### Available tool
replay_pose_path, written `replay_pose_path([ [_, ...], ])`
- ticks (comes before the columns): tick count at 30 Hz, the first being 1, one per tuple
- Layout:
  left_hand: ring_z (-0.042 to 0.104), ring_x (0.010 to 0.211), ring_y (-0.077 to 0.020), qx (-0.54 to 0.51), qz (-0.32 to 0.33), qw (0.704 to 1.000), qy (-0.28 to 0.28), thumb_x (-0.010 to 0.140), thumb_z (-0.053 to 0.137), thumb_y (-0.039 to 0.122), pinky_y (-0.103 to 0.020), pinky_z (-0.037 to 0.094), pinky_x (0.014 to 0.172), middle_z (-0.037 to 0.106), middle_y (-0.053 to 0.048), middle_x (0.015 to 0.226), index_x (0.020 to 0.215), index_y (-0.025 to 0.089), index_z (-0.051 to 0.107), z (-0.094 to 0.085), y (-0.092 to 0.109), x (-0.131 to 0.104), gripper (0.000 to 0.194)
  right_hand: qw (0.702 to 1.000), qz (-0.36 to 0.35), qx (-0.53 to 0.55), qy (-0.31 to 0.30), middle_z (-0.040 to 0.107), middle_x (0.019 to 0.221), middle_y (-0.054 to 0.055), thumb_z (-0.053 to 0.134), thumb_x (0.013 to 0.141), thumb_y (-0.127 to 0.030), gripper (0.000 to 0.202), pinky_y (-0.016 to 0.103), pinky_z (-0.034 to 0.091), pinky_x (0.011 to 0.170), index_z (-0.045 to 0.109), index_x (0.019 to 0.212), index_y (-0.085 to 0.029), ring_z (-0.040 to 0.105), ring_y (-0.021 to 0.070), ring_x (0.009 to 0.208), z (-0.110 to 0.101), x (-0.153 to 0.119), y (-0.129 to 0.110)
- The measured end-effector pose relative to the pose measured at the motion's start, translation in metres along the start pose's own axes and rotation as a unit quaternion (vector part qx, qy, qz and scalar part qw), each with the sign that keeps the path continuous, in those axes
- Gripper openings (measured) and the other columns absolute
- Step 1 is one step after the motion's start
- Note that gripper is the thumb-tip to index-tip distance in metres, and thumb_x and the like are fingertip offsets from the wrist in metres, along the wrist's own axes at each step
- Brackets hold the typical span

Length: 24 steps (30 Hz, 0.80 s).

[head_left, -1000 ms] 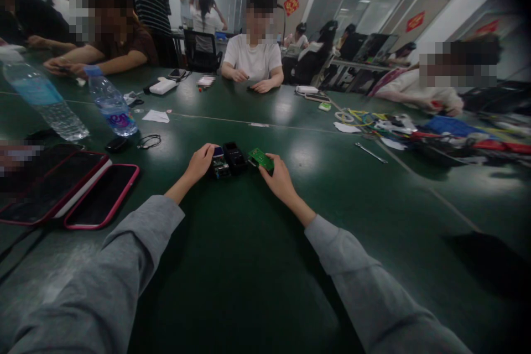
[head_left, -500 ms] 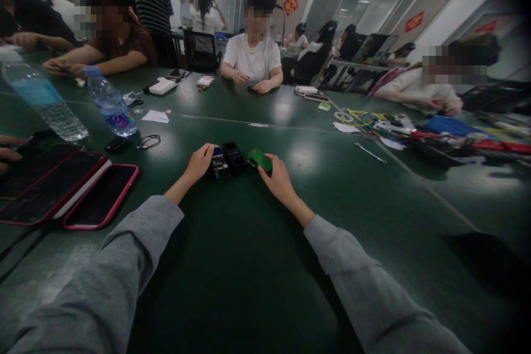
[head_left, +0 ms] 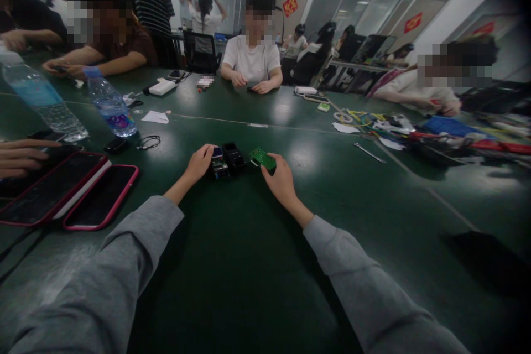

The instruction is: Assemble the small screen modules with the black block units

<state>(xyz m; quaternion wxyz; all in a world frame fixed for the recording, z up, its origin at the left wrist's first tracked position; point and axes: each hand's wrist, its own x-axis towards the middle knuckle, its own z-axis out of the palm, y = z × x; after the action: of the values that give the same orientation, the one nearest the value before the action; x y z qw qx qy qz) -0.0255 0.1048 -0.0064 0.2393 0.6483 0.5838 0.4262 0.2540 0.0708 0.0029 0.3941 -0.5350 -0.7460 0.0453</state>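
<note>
My right hand (head_left: 282,176) pinches a green circuit board (head_left: 262,159) by its right end, tilted just over the table. My left hand (head_left: 200,162) grips the left side of an opened electronic device (head_left: 220,168), which has a small screen at its top and bare electronics below. Right beside that device lies a black plastic casing (head_left: 234,156) with a window-like opening, between my two hands. The fingertips of my left hand are partly hidden behind the device.
To the left are two water bottles (head_left: 111,102), a red-edged phone (head_left: 103,197) and another person's hand (head_left: 25,157). A wrench (head_left: 369,153) and a heap of cables and tools (head_left: 431,135) lie to the right. Across the dark green table (head_left: 249,265) sits a person (head_left: 251,61).
My right hand has shifted slightly right with the circuit board, away from the black casing. My left hand stays put. The other person's hand at the far left has come further into view.
</note>
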Motion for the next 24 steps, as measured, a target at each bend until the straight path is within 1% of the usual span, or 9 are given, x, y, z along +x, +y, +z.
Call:
replay_pose_path([
  [2,0.063,0.098,-0.0206,-0.001,0.000,1.000,0.000,0.096,0.032,0.045,-0.036,0.046,0.091,0.069,-0.005,0.104,0.107,0.022,0.065,0.000,0.000,0.000,0.042,0.999,0.033,0.021,-0.001,0.062,0.109,0.014,0.056,0.086,-0.031,0.039,0.046,0.051,0.086,0.052,0.122,-0.016,0.060,0.0291,0.099,0.002,0.001,0.006],
  [4,0.063,0.098,-0.0205,-0.003,-0.001,1.000,-0.001,0.096,0.032,0.045,-0.036,0.046,0.092,0.069,-0.005,0.104,0.106,0.022,0.065,0.000,0.000,0.000,0.042,0.998,0.047,0.036,-0.002,0.063,0.110,0.014,0.056,0.086,-0.032,0.039,0.046,0.051,0.085,0.052,0.122,-0.017,0.060,0.0286,0.099,0.004,0.002,0.010],
  [10,0.063,0.098,-0.0207,-0.002,-0.004,1.000,-0.002,0.096,0.032,0.044,-0.036,0.046,0.091,0.069,-0.005,0.104,0.106,0.022,0.065,-0.001,0.002,0.000,0.041,1.000,0.013,0.021,-0.019,0.059,0.121,0.015,0.058,0.087,-0.034,0.043,0.049,0.047,0.095,0.050,0.125,-0.016,0.055,0.0309,0.111,0.001,0.002,0.009],
  [14,0.062,0.098,-0.0207,-0.013,-0.006,1.000,-0.010,0.096,0.032,0.044,-0.036,0.047,0.089,0.069,-0.005,0.105,0.107,0.022,0.065,-0.002,0.005,-0.002,0.042,0.999,0.030,0.030,-0.030,0.061,0.118,0.015,0.053,0.090,-0.034,0.039,0.047,0.049,0.091,0.050,0.125,-0.016,0.058,0.0296,0.106,-0.003,-0.001,0.008],
  [17,0.063,0.095,-0.0206,-0.019,-0.015,1.000,-0.015,0.096,0.031,0.044,-0.036,0.048,0.087,0.069,-0.005,0.103,0.108,0.021,0.064,-0.003,0.007,-0.004,0.042,0.999,0.037,0.034,-0.009,0.063,0.116,0.016,0.052,0.091,-0.038,0.038,0.047,0.051,0.089,0.052,0.123,-0.018,0.061,0.0302,0.104,-0.011,-0.003,0.009],
  [19,0.063,0.095,-0.0205,-0.018,-0.016,1.000,-0.012,0.096,0.031,0.044,-0.036,0.048,0.086,0.069,-0.005,0.103,0.109,0.021,0.064,-0.003,0.007,-0.004,0.042,0.999,0.039,0.034,0.012,0.062,0.119,0.018,0.051,0.091,-0.042,0.042,0.049,0.049,0.092,0.053,0.124,-0.016,0.060,0.0317,0.107,-0.025,-0.005,0.015],
  [21,0.063,0.097,-0.0205,-0.012,-0.011,1.000,-0.007,0.096,0.031,0.044,-0.036,0.047,0.088,0.069,-0.005,0.104,0.108,0.022,0.065,-0.003,0.006,-0.004,0.042,0.998,0.039,0.027,0.038,0.060,0.122,0.022,0.050,0.091,-0.048,0.049,0.051,0.046,0.096,0.053,0.127,-0.015,0.058,0.0337,0.112,-0.052,-0.009,0.030],
  [22,0.062,0.098,-0.0205,-0.008,-0.009,1.000,-0.005,0.096,0.031,0.043,-0.036,0.047,0.090,0.069,-0.005,0.105,0.108,0.022,0.065,-0.003,0.006,-0.003,0.042,0.997,0.041,0.019,0.057,0.059,0.122,0.024,0.052,0.089,-0.052,0.052,0.052,0.044,0.097,0.054,0.127,-0.017,0.057,0.0349,0.113,-0.072,-0.014,0.042],
  [24,0.062,0.100,-0.0205,-0.004,-0.007,1.000,-0.003,0.096,0.032,0.043,-0.035,0.046,0.091,0.069,-0.005,0.106,0.107,0.023,0.066,-0.002,0.005,-0.002,0.041,0.991,0.055,-0.025,0.119,0.061,0.118,0.026,0.056,0.086,-0.059,0.054,0.053,0.045,0.093,0.057,0.127,-0.024,0.058,0.0351,0.112,-0.120,-0.028,0.074],
])
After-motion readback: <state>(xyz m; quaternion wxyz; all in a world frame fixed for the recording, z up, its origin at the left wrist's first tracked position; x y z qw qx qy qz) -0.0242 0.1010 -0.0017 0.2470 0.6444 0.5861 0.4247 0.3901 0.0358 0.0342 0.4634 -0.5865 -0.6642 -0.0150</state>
